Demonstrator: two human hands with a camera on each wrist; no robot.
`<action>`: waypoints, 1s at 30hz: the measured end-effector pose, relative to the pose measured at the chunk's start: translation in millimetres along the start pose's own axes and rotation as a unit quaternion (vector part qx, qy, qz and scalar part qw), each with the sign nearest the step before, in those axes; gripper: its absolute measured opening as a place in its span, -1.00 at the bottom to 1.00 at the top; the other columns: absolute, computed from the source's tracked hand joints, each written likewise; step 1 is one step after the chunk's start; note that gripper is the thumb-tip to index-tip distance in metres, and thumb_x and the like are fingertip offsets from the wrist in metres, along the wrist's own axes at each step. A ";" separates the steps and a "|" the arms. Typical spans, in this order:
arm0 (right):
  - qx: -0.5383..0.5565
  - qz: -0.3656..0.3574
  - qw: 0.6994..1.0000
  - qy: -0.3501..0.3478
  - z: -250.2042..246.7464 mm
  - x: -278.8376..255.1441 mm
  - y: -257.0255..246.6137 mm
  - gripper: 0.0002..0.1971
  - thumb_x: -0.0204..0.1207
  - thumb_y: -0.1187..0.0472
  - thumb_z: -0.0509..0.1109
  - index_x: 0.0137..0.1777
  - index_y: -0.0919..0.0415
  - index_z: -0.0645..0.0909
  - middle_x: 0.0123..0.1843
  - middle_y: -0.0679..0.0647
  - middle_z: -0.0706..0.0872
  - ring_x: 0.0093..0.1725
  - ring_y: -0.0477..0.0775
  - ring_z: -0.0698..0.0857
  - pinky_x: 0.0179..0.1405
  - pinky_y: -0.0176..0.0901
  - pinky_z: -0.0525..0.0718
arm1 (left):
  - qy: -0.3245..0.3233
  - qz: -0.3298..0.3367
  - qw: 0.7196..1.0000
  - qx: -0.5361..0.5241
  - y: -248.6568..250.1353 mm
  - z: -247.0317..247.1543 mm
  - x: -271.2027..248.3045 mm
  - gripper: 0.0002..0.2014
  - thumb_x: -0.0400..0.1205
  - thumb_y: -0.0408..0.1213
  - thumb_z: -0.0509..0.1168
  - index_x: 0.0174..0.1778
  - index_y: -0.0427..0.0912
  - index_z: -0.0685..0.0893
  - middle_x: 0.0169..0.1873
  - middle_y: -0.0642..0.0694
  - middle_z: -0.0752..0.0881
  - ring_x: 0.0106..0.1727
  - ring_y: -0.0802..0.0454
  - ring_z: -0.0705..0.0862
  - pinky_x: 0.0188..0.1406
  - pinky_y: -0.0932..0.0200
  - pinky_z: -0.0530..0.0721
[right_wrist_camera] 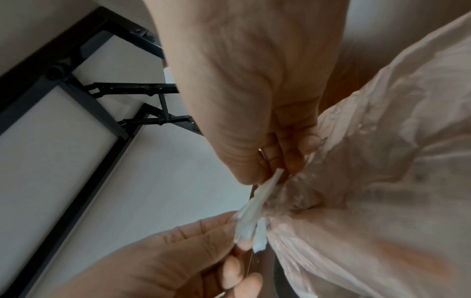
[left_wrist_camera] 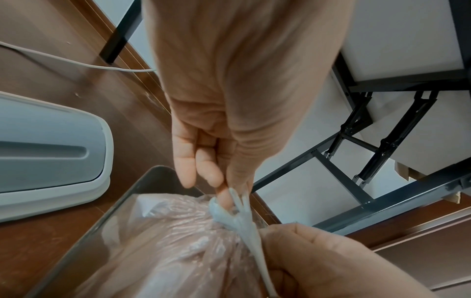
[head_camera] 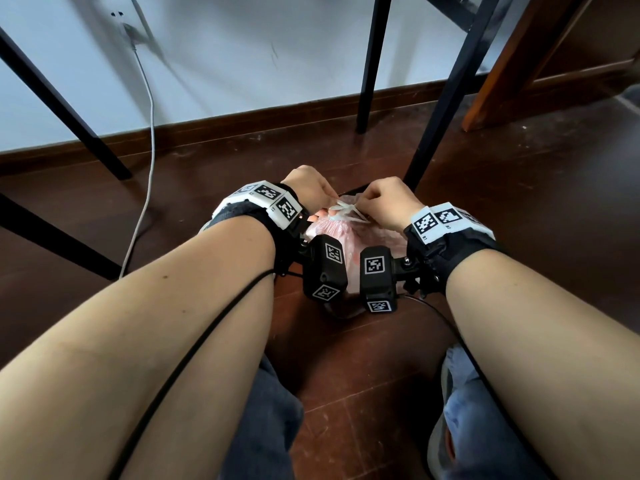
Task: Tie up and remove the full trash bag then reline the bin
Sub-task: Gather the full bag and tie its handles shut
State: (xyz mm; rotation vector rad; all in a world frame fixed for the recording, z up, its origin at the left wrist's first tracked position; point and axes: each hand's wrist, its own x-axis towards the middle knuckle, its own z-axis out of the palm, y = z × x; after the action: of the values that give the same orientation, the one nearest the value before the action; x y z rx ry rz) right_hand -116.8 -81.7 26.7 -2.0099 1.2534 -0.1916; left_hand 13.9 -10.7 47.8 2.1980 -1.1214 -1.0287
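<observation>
Left hand (head_camera: 306, 188) and right hand (head_camera: 389, 199) each pinch a drawstring (head_camera: 341, 211) end; pull evenly, cinching the bag (left_wrist_camera: 165, 242) neck.

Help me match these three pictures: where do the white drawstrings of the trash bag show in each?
Head: drawstrings at centre, between both hands, above the pink bag.
Left wrist: lower centre, running down right.
Right wrist: lower centre, left of the bag.
Shared landmark: the black table frame.
</observation>
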 end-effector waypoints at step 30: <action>-0.224 -0.006 0.968 -0.109 5.0 -28.6 0.2 -0.21 0.02 -0.48 0.20 0.18 -0.03 0.66 0.18 0.02 0.71 0.18 0.07 0.67 0.21 -0.01 0.67 | -0.140 -0.080 0.986 -0.049 -8.8 1.1 -8.6 -0.61 0.66 -0.56 -0.03 0.12 -0.18 0.67 -0.08 -0.21 0.69 -0.35 -0.04 0.55 -0.46 0.25 0.52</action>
State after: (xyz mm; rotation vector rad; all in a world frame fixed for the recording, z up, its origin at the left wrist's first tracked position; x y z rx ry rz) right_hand -129.1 -55.6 30.1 -2.3413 1.2188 0.3290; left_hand 14.0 1.2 44.7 2.1400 -0.9943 -1.4664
